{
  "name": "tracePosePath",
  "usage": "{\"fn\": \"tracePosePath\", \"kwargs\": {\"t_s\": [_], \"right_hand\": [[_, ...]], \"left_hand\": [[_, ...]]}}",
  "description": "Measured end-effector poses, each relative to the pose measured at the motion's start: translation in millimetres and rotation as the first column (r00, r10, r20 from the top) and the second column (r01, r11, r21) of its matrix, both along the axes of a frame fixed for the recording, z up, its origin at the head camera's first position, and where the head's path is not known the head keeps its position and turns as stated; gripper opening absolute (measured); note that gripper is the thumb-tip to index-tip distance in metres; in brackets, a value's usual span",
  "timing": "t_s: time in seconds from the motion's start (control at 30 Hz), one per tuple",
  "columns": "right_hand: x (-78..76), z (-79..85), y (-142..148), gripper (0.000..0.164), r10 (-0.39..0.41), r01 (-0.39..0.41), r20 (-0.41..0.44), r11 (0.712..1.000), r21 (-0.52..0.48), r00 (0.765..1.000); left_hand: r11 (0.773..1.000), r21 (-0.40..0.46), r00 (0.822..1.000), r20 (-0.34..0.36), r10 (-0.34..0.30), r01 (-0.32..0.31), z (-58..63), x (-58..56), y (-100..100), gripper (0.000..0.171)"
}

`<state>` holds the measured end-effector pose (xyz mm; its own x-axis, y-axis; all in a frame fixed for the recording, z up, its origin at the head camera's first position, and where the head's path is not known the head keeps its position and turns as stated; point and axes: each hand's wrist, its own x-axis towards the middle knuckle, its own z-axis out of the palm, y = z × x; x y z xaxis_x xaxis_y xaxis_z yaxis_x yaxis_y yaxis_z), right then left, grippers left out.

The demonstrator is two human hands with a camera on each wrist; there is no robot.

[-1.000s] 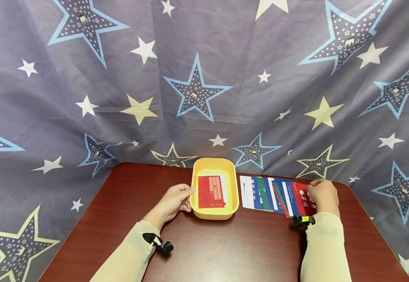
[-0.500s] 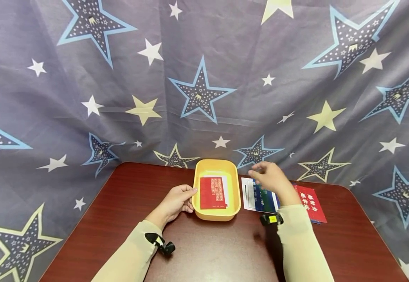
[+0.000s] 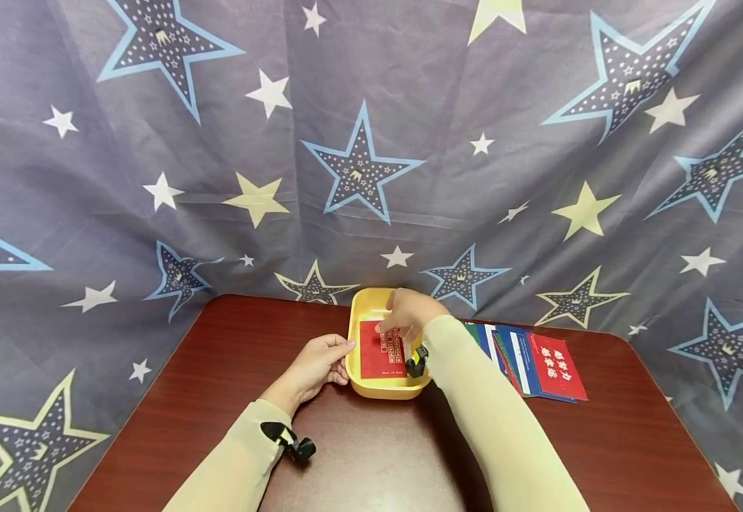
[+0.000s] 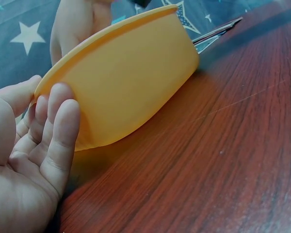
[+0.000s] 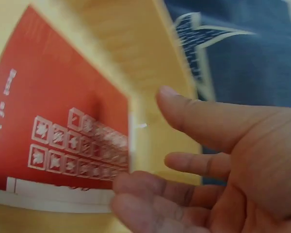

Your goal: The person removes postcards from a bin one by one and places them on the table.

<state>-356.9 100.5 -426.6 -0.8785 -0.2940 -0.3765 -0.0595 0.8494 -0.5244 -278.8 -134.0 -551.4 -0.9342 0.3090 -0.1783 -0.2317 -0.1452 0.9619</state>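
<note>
A yellow plastic tub (image 3: 380, 392) stands on the table with a red card (image 3: 372, 359) lying flat in it. The card carries rows of small boxed characters and the words "Best of luck"; a white card (image 5: 63, 198) shows under its edge. With the thumb at the rim and the fingers against the outer wall, my left hand (image 3: 320, 364) holds the tub's left side. Over the inside of the tub is my right hand (image 3: 414, 311), thumb and fingers apart and nothing between them. Its fingertips come close to the red card.
To the right of the tub, several overlapping cards lie in a row, with a red card (image 3: 558, 366) at the right end. My right forearm covers part of that row. A star-patterned curtain (image 3: 358, 235) hangs behind the brown table (image 3: 256, 323).
My right hand has moved left from the far end of the card row, across the cards, to over the tub. My left hand stays on the tub's rim.
</note>
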Motion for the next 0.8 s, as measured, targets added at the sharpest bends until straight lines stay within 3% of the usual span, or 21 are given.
{"fn": "tracePosePath", "kwargs": {"t_s": [0.1, 0.2, 0.3, 0.37, 0.5, 0.8], "right_hand": [[-2.7, -10.1, -8, 0.051, 0.009, -0.002, -0.043, 0.987, 0.158, 0.999], [-12.0, -27.5, -16, 0.055, 0.094, -0.041, -0.133, 0.933, 0.358, 0.987], [-25.4, -47.0, -23, 0.065, 0.163, -0.064, -0.178, 0.885, 0.461, 0.97], [-33.4, -56.5, -24, 0.071, 0.185, -0.073, -0.186, 0.87, 0.487, 0.965], [-41.2, -62.5, -22, 0.066, 0.184, -0.073, -0.185, 0.871, 0.485, 0.965], [-28.1, -41.5, -15, 0.049, 0.053, -0.007, -0.108, 0.92, 0.391, 0.993]], "left_hand": [[1.0, 0.005, 1.0, 0.0, 0.003, -0.003, -0.4, -0.3, 1, 0.026], [1.0, 0.006, 1.0, -0.001, 0.003, -0.003, 0.2, 0.0, 1, 0.024], [1.0, 0.008, 1.0, -0.005, 0.004, -0.004, 1.1, 0.6, 1, 0.023], [1.0, 0.009, 1.0, -0.006, 0.002, -0.002, 2.0, 0.8, 2, 0.023], [1.0, 0.005, 1.0, 0.0, 0.003, -0.003, 2.5, 0.9, 2, 0.021], [1.0, -0.003, 1.0, -0.011, 0.01, -0.01, 0.2, 0.9, 2, 0.022]]}}
